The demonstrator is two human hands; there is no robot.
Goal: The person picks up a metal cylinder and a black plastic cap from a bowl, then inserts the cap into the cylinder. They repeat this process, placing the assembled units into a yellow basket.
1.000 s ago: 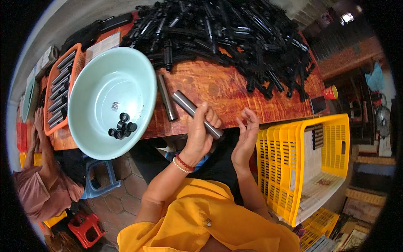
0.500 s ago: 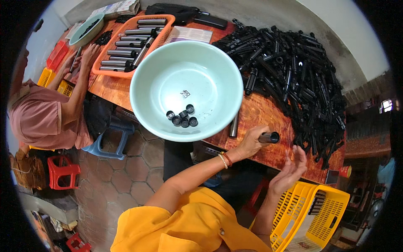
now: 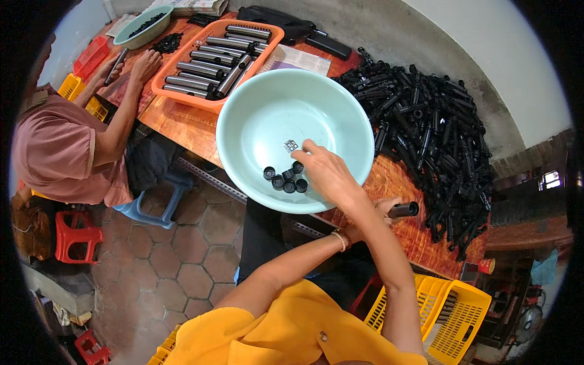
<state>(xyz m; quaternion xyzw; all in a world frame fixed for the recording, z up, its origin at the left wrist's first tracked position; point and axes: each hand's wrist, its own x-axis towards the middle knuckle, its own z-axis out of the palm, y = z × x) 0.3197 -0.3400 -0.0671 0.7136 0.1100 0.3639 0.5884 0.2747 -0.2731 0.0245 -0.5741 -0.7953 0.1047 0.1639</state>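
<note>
A short dark tube (image 3: 404, 210) with an open black end points right from my left hand (image 3: 385, 208), which is closed around it over the table's front edge. My right arm crosses over the left one. Its hand, my right hand (image 3: 328, 173), dips into a large pale green basin (image 3: 356, 121) with fingers part bent and apart. The fingertips hover by several small black round caps (image 3: 278, 182) in the basin. One cap (image 3: 297, 167) lies right under them; whether they touch it I cannot tell. My right arm hides part of my left hand.
A heap of black tubular parts (image 3: 426, 134) covers the table's right. An orange basket (image 3: 159, 85) of metal tubes stands back left, beside a co-worker's hands (image 3: 146, 66) with a tube. Yellow crates (image 3: 465, 322) stand below the table at right; a blue stool (image 3: 161, 204) at left.
My right hand has swung left from the table's right edge into the basin, over my left arm. My left hand still holds the tube. The whole view has shifted slightly.
</note>
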